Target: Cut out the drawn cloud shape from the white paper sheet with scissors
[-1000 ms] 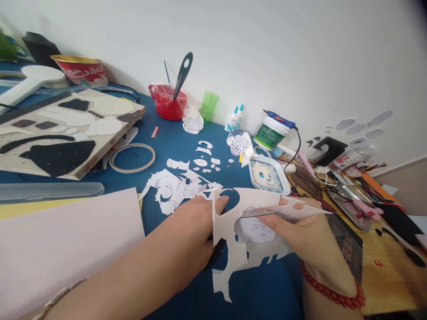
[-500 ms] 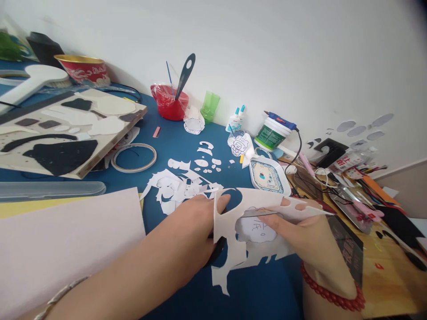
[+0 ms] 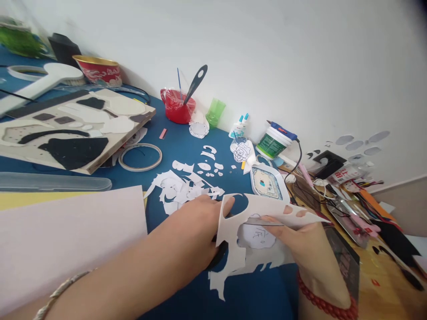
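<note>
My left hand [image 3: 202,231] is closed around scissors, whose black handle [image 3: 220,254] shows only partly beneath the fingers. A thin scissor blade [image 3: 262,223] lies across the cut-up white sheet [image 3: 235,231]. My right hand [image 3: 295,235] pinches this sheet from the right, its thumb on the near face and other fingers showing through small holes. Within the sheet is a rounded white piece [image 3: 256,236] with a pen outline and handwritten marks. Ragged strips hang from the sheet's lower edge. Most of the scissors and several fingers are hidden behind paper.
White paper scraps [image 3: 182,189] and small cut-outs lie just beyond my hands. A large pale sheet [image 3: 73,244] covers the near left. A board with cut shapes [image 3: 80,129], a tape roll [image 3: 140,158], a red cup [image 3: 180,109], glue bottles [image 3: 238,126] and a square tray [image 3: 268,184] stand around.
The camera view has shifted slightly, so the background sits a little further right on the left side. Both hands keep their hold, and the sheet has tilted slightly.
</note>
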Available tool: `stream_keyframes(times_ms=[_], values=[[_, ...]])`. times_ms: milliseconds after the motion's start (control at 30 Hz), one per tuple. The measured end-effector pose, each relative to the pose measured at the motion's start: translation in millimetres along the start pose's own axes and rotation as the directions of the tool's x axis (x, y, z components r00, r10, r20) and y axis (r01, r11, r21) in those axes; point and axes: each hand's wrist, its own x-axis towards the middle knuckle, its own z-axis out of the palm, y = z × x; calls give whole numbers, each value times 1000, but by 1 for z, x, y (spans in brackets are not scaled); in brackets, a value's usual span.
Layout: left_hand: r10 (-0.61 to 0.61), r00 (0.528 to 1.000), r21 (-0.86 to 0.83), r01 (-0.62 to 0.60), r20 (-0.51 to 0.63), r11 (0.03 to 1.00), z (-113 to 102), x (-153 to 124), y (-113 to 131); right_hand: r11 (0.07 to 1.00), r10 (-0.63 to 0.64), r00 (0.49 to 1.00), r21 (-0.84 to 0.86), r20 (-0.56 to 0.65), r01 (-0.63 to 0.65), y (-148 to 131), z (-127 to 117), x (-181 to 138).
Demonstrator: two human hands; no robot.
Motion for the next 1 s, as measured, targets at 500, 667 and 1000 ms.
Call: stream_keyframes(times_ms=[500, 667, 1000], values=[[13, 989, -33, -18, -145, 999, 0, 3, 0, 950, -266, 898, -253, -351, 183, -5, 29, -9], [46, 983, -23, -51, -176, 998, -1, 1, -2, 971, -219, 902, -170, -371, 166, -10, 35, -10], [8, 986, -28, -13, -169, 1000, 2, -3, 3, 969, -237, 814, -185, -530, 162, -4, 39, -12]])
